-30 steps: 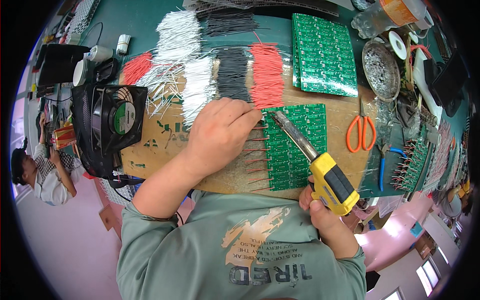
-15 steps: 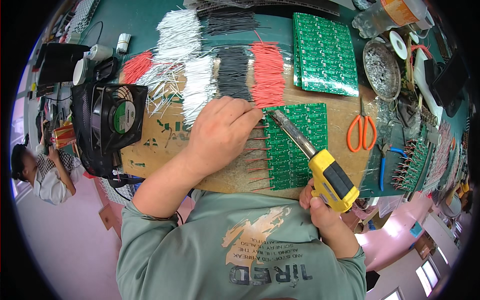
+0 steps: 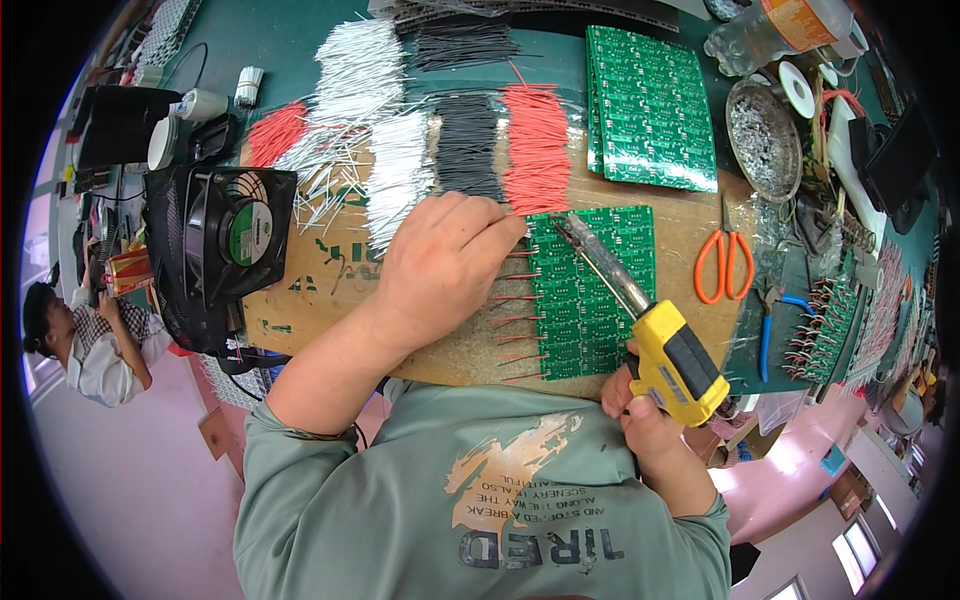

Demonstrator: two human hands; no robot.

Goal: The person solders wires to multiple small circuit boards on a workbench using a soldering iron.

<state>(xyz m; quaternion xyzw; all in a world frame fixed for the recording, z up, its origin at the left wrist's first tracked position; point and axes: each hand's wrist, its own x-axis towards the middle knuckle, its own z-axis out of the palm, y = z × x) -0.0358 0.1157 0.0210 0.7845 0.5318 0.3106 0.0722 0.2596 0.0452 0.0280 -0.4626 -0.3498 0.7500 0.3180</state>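
brown worktop (image 3: 330,312), red wires (image 3: 537,150), scissors (image 3: 723,243); left hand (image 3: 447,258) pinched, contents hidden; right hand (image 3: 642,408) around yellow soldering gun (image 3: 662,335)

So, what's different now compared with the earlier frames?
The right hand has shifted the soldering gun slightly to the right, drawing its tip away from the fingertips of the left hand. Nothing was visibly picked up or let go. The left hand, green circuit board and scissors stayed as they were.

On the brown board (image 3: 682,240) lie a green circuit panel (image 3: 580,310) and orange-handled scissors (image 3: 710,268).
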